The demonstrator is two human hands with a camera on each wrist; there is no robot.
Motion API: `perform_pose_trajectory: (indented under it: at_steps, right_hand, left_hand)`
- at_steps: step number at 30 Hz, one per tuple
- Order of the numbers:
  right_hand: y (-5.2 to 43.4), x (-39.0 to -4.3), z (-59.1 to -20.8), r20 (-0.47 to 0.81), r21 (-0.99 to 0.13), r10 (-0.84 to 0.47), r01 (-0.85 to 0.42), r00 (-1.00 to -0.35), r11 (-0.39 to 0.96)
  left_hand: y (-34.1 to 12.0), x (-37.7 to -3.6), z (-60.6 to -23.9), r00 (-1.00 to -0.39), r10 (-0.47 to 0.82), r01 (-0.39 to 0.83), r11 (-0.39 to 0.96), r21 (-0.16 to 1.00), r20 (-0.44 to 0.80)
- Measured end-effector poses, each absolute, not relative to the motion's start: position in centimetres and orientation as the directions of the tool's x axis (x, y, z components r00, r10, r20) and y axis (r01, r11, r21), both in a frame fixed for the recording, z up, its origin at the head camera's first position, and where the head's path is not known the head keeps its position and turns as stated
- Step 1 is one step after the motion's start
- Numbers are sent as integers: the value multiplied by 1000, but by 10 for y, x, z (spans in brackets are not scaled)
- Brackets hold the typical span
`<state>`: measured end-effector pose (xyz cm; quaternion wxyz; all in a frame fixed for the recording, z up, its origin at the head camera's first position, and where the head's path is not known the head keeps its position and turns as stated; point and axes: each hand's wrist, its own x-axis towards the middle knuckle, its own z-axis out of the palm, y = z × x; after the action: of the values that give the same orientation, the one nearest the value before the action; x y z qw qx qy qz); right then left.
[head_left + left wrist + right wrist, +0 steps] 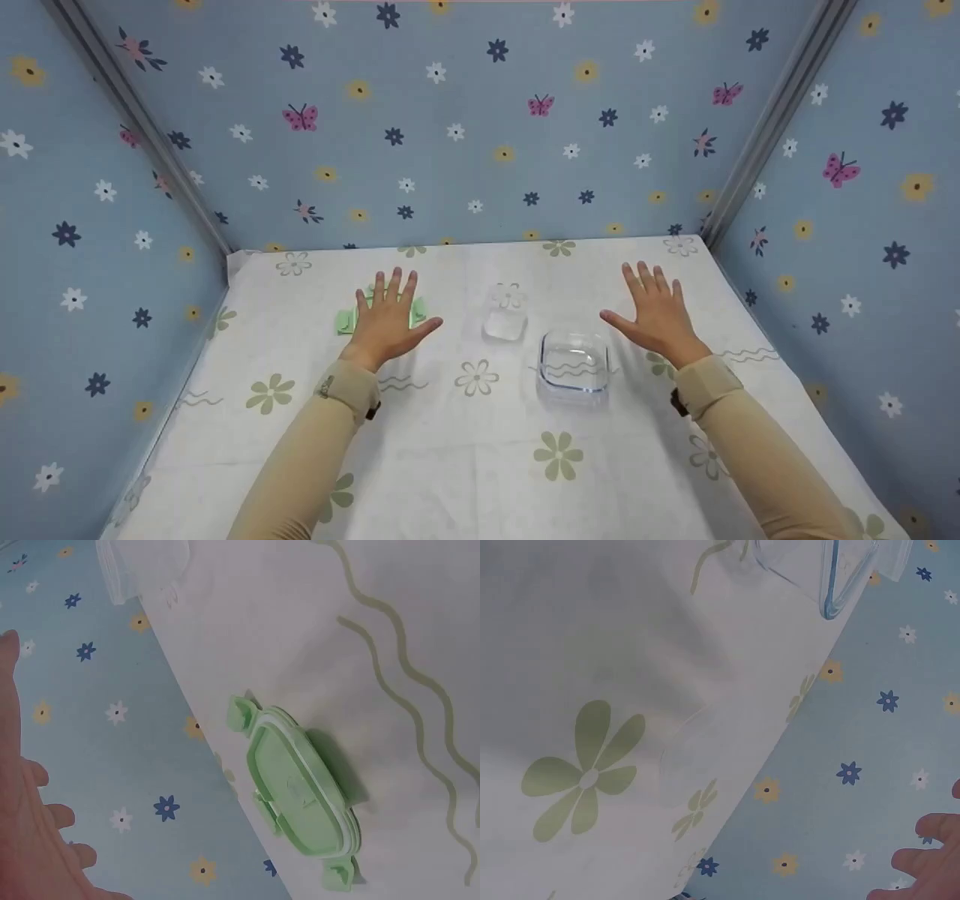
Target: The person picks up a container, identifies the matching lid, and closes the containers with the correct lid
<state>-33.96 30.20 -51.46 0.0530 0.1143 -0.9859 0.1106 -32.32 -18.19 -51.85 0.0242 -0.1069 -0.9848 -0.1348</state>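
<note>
One green lid [343, 322] is seen on the table, lying below the left hand [386, 322] and partly covered by it in the head view; in the left wrist view it is shown apart from that hand. Three tabs can be made out along its edges. The left hand is held palm down, its fingers straight and spread, its thumb stretched toward the right.

One square glass dish [574, 386] is placed to the left of the right hand [660, 322] and a little nearer the person, with a gap between them. The right hand is likewise spread, with straight fingers and nothing gripped.

One clear piece [505, 324] is set between the two hands, just beyond the dish and to its left; its exact shape cannot be told.

Two beige sleeves [300, 457] are worn. All three objects are borne by one white table [435, 487], patterned with flowers and wavy lines. Three blue wall panels [465, 172] are seen around it, joined by two grey posts [780, 112].
</note>
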Motion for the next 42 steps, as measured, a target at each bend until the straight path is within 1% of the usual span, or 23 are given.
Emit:
perform_pose_trajectory:
  at_steps: [5, 11, 17, 22, 28, 37, 42]
  right_hand:
    - [299, -338, -517, 165, -245, -213, -249, -963, 937]
    - [297, -337, -518, 182, -338, -188, -241, -965, 910]
    - [297, -337, -518, 149, -426, -146, -197, -978, 883]
    - [299, -335, -520, 125, -490, -143, -187, -982, 851]
    - [300, -333, -525, 105, -536, -134, -169, -985, 827]
    - [300, -332, -530, 14, -589, -122, -107, -992, 801]
    - [300, -332, -535, 7, -623, -116, -95, -993, 777]
  left_hand:
    - [-172, -321, -517, -976, 202, 219, 920, 325, 84]
    - [-163, -321, -514, -973, 204, 230, 887, 400, 106]
    - [-155, -321, -513, -969, 205, 246, 852, 461, 138]
    - [-149, -320, -515, -968, 210, 250, 819, 517, 136]
    - [-143, -318, -520, -968, 214, 250, 780, 574, 131]
    - [-133, -314, -528, -971, 205, 238, 740, 629, 125]
    - [-128, -312, -533, -975, 196, 213, 711, 670, 102]
